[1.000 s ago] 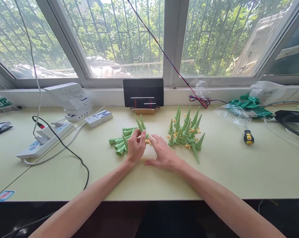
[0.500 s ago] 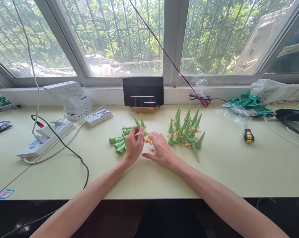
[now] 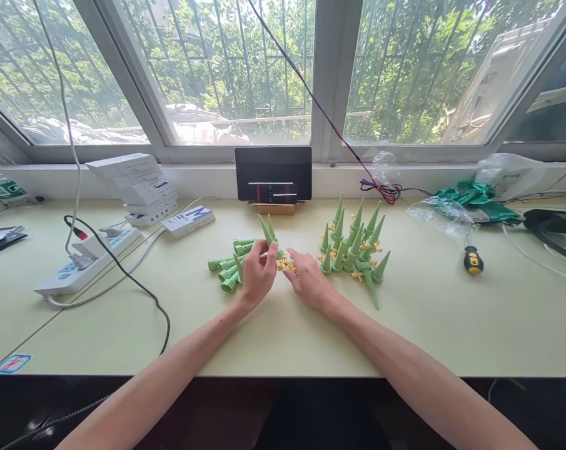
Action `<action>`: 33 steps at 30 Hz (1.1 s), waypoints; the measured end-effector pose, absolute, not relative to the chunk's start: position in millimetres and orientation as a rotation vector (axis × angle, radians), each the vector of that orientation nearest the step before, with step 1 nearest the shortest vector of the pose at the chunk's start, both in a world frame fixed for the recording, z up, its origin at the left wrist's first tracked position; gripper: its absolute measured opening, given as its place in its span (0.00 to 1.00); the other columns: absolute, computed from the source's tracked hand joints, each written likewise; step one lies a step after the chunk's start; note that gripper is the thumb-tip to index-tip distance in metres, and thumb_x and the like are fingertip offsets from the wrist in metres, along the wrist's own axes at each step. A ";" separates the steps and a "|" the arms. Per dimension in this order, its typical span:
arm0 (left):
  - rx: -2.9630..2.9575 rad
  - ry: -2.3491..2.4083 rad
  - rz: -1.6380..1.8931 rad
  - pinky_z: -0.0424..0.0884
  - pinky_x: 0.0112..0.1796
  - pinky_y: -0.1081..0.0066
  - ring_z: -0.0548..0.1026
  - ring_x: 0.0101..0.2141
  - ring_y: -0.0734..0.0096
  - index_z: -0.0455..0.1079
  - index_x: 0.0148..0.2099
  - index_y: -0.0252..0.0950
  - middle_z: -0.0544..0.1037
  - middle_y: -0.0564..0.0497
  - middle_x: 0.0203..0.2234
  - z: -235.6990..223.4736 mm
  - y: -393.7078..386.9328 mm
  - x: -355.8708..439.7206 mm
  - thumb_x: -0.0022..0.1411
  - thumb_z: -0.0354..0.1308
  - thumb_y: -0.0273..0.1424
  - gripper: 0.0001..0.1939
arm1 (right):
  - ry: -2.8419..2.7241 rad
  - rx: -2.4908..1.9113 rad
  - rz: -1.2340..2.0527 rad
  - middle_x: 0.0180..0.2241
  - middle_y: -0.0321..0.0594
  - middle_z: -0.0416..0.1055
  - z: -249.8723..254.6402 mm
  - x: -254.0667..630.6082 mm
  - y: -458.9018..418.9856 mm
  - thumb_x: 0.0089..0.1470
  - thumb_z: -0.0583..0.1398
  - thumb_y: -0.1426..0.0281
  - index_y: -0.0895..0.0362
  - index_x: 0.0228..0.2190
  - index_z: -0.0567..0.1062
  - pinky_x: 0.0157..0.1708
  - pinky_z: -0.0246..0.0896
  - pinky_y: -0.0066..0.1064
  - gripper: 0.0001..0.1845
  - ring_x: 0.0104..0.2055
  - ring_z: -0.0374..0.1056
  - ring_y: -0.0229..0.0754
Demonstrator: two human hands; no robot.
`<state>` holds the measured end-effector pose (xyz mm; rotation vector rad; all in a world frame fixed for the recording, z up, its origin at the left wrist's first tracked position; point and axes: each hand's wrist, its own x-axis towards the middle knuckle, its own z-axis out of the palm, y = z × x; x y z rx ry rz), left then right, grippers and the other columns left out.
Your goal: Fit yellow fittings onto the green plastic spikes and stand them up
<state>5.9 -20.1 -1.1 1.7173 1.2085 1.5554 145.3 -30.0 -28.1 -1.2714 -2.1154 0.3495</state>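
Observation:
My left hand is closed around a green plant-watering spike, its pointed end up. Another green spike stands just behind it. Small orange valve pieces lie in a pile between my hands. My right hand is at the pile's right side, thumb and fingers apart, with the fingertips at the pieces; nothing shows in its grasp. Left of my left hand lie several green tubular pieces. To the right stands a group of green spikes, several with orange valves attached; one spike points toward me.
A dark tablet leans at the window, a phone before it. Left are a power strip, a black cable and stacked white boxes. A screwdriver and green plastic packaging are at right.
My right thumb has come in toward the orange pile, and the loose valve piece near it is now in with the others. My left hand still holds the spike.

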 end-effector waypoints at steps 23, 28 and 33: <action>1.721 1.196 1.429 0.59 0.17 0.76 0.63 0.16 0.80 0.63 0.32 0.37 0.65 0.57 0.21 -2.5 -17.3 7.1 0.65 0.53 0.42 0.14 | -2.026 -1.257 0.441 0.38 0.43 0.71 -33.1 141.2 -16.4 0.57 0.56 0.76 0.57 0.47 0.68 0.44 0.61 0.36 0.15 0.45 0.64 0.45; 1.730 1.217 1.413 0.59 0.17 0.75 0.62 0.15 0.80 0.63 0.32 0.37 0.64 0.57 0.21 -1.9 -17.7 7.5 0.65 0.53 0.42 0.15 | -2.009 -1.255 0.475 0.38 0.43 0.70 -33.0 140.8 -15.5 0.56 0.57 0.78 0.58 0.47 0.68 0.44 0.61 0.36 0.16 0.44 0.64 0.45; 1.731 1.206 1.405 0.60 0.17 0.75 0.63 0.16 0.80 0.63 0.32 0.37 0.63 0.57 0.21 -2.2 -17.6 6.9 0.66 0.53 0.41 0.14 | -1.991 -1.224 0.477 0.37 0.42 0.69 -34.3 141.1 -14.6 0.55 0.57 0.78 0.57 0.45 0.68 0.43 0.61 0.35 0.15 0.42 0.64 0.44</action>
